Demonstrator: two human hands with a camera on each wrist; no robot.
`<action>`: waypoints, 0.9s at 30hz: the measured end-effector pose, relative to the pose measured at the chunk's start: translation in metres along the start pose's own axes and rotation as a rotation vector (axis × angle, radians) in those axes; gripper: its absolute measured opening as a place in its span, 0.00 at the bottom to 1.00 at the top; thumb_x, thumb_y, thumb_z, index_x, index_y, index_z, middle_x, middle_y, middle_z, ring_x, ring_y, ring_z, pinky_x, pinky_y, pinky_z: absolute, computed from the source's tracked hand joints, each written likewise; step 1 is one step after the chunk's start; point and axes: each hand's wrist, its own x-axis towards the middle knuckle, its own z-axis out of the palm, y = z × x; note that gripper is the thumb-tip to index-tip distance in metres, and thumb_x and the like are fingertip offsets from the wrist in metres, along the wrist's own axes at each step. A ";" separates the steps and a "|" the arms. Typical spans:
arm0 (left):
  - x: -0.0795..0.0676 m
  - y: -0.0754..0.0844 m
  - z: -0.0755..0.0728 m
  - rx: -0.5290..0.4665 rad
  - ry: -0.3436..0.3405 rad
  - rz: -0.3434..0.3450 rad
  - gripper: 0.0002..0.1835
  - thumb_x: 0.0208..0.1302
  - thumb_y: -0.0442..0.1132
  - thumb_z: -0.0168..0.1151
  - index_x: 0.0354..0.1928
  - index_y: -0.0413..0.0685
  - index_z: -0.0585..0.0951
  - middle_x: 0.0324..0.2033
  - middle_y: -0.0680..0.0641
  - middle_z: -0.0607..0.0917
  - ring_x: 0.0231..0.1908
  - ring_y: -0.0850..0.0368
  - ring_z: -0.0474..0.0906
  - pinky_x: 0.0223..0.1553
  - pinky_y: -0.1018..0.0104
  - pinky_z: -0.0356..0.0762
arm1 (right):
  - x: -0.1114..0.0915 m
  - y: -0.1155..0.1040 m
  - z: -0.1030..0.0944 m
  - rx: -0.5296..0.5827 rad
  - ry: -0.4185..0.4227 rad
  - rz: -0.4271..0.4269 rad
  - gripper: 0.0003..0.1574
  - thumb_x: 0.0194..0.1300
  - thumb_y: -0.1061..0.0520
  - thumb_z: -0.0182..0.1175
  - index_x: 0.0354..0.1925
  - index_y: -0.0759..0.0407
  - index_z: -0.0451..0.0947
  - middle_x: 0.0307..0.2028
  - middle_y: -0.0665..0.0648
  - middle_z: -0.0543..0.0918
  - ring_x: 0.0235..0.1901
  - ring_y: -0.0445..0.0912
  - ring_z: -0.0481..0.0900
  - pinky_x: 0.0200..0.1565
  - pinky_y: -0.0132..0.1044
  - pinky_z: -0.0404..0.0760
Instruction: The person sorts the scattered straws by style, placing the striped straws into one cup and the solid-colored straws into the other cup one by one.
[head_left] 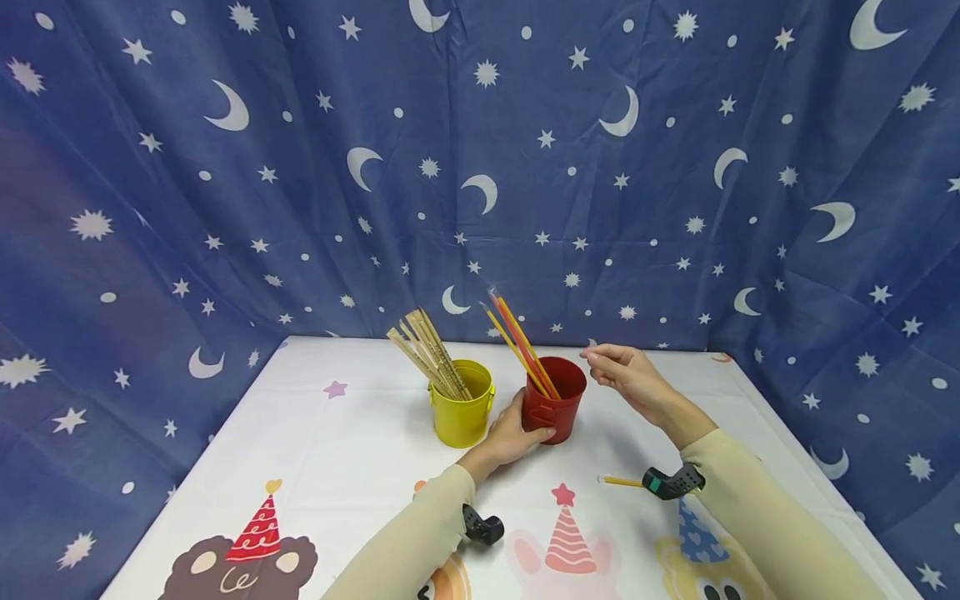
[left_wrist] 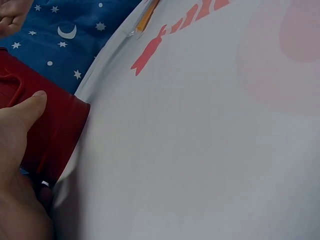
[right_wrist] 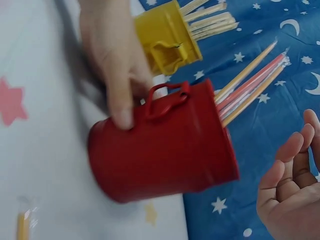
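My left hand (head_left: 510,435) grips the side of a red metal bucket (head_left: 553,419), thumb across its front near the base. Several yellow-orange and red straws (head_left: 522,340) in clear wrappers lean out of it to the left. Just right of the rim, my right hand (head_left: 628,379) is raised, its fingers (right_wrist: 290,148) loosely bent with nothing between them in the right wrist view. The left wrist view has the left thumb (left_wrist: 34,107) pressed along the red wall; the remaining left fingers are mostly hidden there.
Left of the red bucket stands a yellow bucket (head_left: 459,423) with several thin sticks (head_left: 431,350) in printed paper wrappers. A wrapped yellow straw (head_left: 622,481) lies on the white patterned tablecloth (head_left: 337,467), partly covered by the right wrist camera. Behind hangs a blue star-and-moon curtain (head_left: 420,275).
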 end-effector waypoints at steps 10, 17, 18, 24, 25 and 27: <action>0.001 -0.002 0.001 0.010 -0.003 -0.014 0.47 0.62 0.48 0.70 0.78 0.47 0.57 0.70 0.42 0.73 0.71 0.43 0.68 0.75 0.43 0.63 | -0.026 0.016 -0.011 -0.106 -0.014 0.039 0.26 0.76 0.51 0.57 0.58 0.71 0.75 0.30 0.45 0.76 0.37 0.40 0.74 0.45 0.27 0.79; 0.000 -0.003 0.002 -0.016 -0.017 -0.029 0.48 0.62 0.48 0.69 0.79 0.48 0.55 0.72 0.42 0.70 0.72 0.43 0.66 0.76 0.42 0.61 | -0.048 0.041 -0.022 -0.080 -0.005 0.066 0.18 0.75 0.50 0.57 0.54 0.60 0.80 0.32 0.45 0.77 0.37 0.40 0.75 0.44 0.28 0.80; 0.000 -0.003 0.002 -0.016 -0.019 -0.032 0.48 0.63 0.48 0.69 0.79 0.48 0.54 0.73 0.42 0.70 0.73 0.44 0.65 0.76 0.42 0.61 | -0.052 0.045 -0.024 -0.074 -0.009 0.071 0.17 0.76 0.50 0.57 0.54 0.59 0.80 0.33 0.45 0.78 0.37 0.39 0.76 0.44 0.27 0.81; 0.001 -0.006 0.002 -0.011 -0.018 -0.023 0.48 0.63 0.48 0.69 0.79 0.48 0.55 0.72 0.42 0.71 0.72 0.44 0.66 0.76 0.43 0.62 | -0.073 0.070 -0.034 -0.040 0.023 0.130 0.16 0.77 0.50 0.55 0.54 0.56 0.81 0.36 0.46 0.80 0.37 0.39 0.77 0.46 0.29 0.84; 0.002 -0.006 0.002 -0.008 -0.017 -0.021 0.48 0.63 0.49 0.69 0.79 0.48 0.55 0.72 0.42 0.71 0.72 0.44 0.66 0.76 0.43 0.62 | -0.076 0.073 -0.035 -0.045 0.039 0.141 0.17 0.77 0.49 0.56 0.54 0.57 0.81 0.36 0.46 0.80 0.37 0.39 0.77 0.46 0.29 0.84; 0.003 -0.007 0.002 -0.002 -0.015 -0.021 0.48 0.63 0.49 0.69 0.79 0.48 0.54 0.72 0.42 0.71 0.72 0.44 0.66 0.76 0.44 0.62 | -0.081 0.077 -0.039 -0.070 0.069 0.158 0.21 0.76 0.49 0.56 0.57 0.62 0.79 0.36 0.47 0.79 0.37 0.39 0.77 0.47 0.29 0.84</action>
